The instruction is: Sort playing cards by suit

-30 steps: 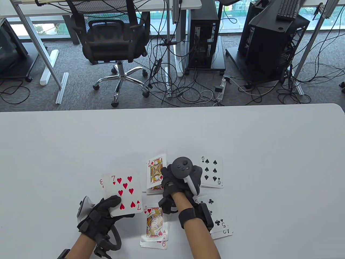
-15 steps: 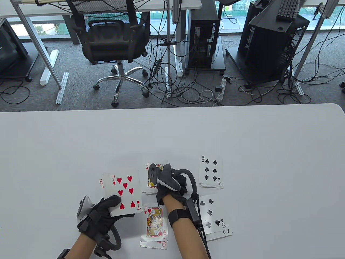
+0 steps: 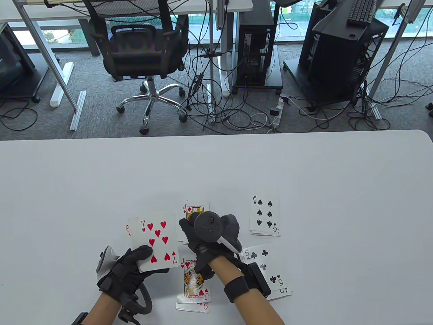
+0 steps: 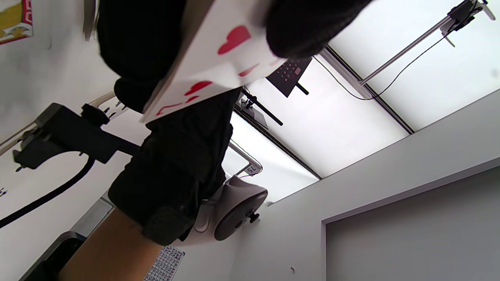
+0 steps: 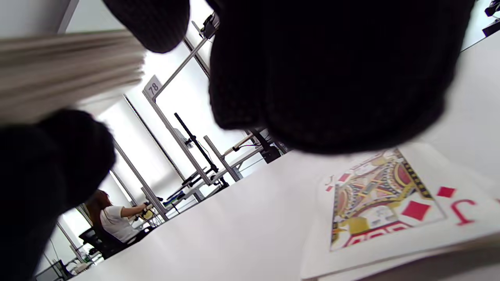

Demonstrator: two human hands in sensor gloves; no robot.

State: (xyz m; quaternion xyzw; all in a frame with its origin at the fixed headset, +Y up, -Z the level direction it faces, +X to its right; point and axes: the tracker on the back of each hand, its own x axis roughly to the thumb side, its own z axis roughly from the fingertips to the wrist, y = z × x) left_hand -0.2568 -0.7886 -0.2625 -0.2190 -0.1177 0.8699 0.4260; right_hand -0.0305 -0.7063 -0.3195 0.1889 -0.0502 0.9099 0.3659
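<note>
Table view shows a white worktop (image 3: 304, 162) with a rounded far right corner, and beyond it grey carpet, a black mesh office chair (image 3: 142, 50) on a chrome base, two black computer towers (image 3: 257, 47) and a tangle of cables (image 3: 230, 111) on the floor by the windows. Four face-up piles lie near the front edge: a jack of diamonds pile (image 3: 194, 207) at the back, a six of spades pile (image 3: 265, 215) to its right, a five of clubs pile (image 3: 269, 267) nearer the person with an ace peeking out beneath, and a jack of hearts pile (image 3: 193, 286) at the front with a nine showing under it. The left hand (image 3: 127, 272) grips a fanned stack of cards (image 3: 154, 240) raised off the worktop, seven of hearts on top and a red three behind; its thumb lies curled across the lower face of the seven, as the left wrist view confirms. The right hand (image 3: 203, 237) hangs between the stack and the piles, over the front of the diamonds pile, its tracker facing up; the fingers (image 3: 186, 227) are curled towards the held stack, and the right wrist view shows dark fingertips (image 5: 332, 78) close to blurred card edges (image 5: 66, 66) above the jack of diamonds, but whether they grip a card I cannot tell.
</note>
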